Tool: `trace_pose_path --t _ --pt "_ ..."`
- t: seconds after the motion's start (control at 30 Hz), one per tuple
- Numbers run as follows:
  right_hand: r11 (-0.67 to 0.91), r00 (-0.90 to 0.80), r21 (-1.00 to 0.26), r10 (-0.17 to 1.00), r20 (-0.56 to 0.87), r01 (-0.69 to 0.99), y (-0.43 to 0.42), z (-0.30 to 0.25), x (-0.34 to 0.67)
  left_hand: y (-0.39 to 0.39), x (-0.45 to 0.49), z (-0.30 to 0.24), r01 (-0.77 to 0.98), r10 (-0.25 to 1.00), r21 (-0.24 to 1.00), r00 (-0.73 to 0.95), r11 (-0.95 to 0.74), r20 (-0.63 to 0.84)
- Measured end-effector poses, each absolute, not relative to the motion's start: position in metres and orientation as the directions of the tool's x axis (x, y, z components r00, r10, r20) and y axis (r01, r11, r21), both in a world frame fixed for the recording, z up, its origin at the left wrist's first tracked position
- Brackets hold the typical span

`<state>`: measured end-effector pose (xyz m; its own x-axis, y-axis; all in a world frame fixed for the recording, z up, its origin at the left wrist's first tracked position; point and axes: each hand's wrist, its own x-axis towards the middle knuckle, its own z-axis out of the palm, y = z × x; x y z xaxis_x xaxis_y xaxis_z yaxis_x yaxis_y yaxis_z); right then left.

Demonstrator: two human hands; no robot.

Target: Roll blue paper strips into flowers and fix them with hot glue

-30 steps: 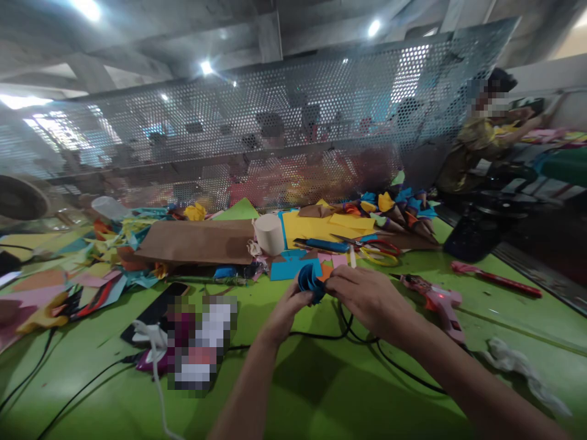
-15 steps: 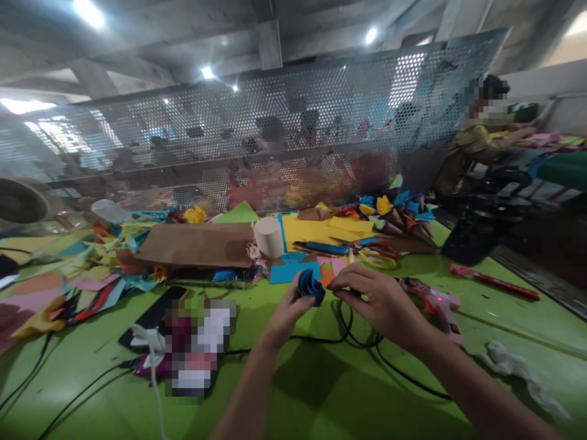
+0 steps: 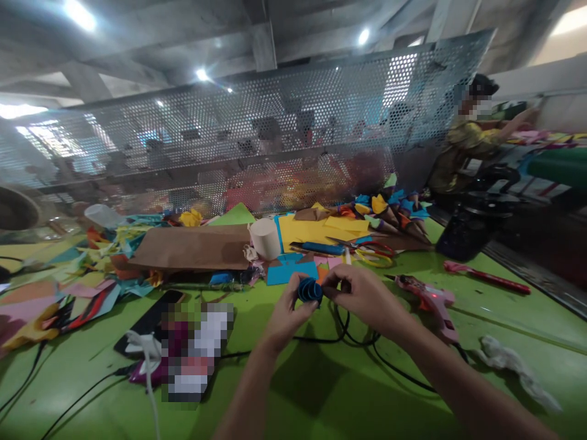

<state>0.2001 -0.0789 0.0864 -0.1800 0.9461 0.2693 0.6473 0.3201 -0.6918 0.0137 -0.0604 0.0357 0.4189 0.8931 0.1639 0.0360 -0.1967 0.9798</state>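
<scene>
A dark blue coiled paper flower [image 3: 310, 291] is gripped between the thumb and fingers of my left hand [image 3: 287, 311], above the green table. At its right edge, the pinched fingertips of my right hand [image 3: 360, 297] meet the paper; exactly what lies between them is partly hidden. Just behind the flower lie flat blue paper pieces [image 3: 287, 274]. To the right of my right hand, a pink glue gun [image 3: 431, 298] with a lit red light rests on the table, its black cable [image 3: 398, 373] looping beneath my hands.
Scissors [image 3: 378, 253], a blue cutter [image 3: 321, 247], a white roll [image 3: 266, 238] and yellow paper [image 3: 307, 235] lie farther back. Phones [image 3: 149, 321] and cables are at left. A red pen-like stick [image 3: 493, 279] is at right. One person sits beyond the perforated screen [image 3: 275, 134].
My right fingertips have moved left, from just beside the blue paper flower to its right edge. My left hand keeps its grip. The view has shifted slightly.
</scene>
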Motion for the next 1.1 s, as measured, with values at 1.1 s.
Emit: trace_pose_path --t 1.1 --pt "0.402 -0.136 -0.731 0.908 0.397 0.552 -0.085 0.079 0.202 -0.052 0.019 0.024 -0.100 0.929 0.994 0.361 -0.049 0.082"
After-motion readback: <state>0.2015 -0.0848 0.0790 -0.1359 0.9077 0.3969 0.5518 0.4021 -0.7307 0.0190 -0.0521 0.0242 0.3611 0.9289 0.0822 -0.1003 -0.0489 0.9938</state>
